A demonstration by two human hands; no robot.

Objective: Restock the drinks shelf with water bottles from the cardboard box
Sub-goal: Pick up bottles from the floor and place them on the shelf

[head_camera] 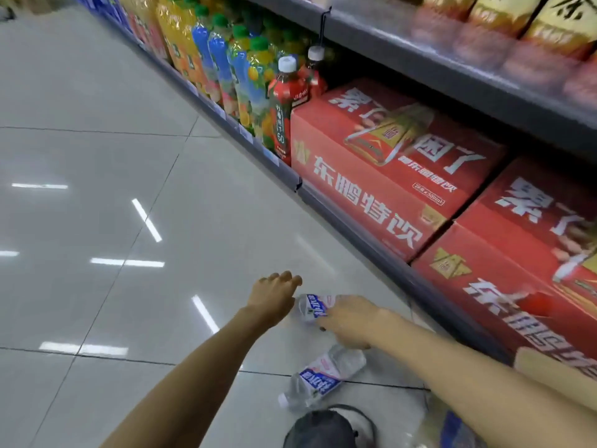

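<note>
Down on the floor tiles (pixel 97 156), near the bottom drinks shelf (pixel 371 221), the right hand (pixel 349 318) is closing its fingers around a lying water bottle (pixel 313 306). The left hand (pixel 274 295) is hovering just beside it, fingers loosely spread and holding nothing. The bottle's long axis is running left to right; its cap end is hidden. Gripping mid-body should be steadiest. A second water bottle (pixel 319 378) is lying nearer, cap pointing near-left.
</note>
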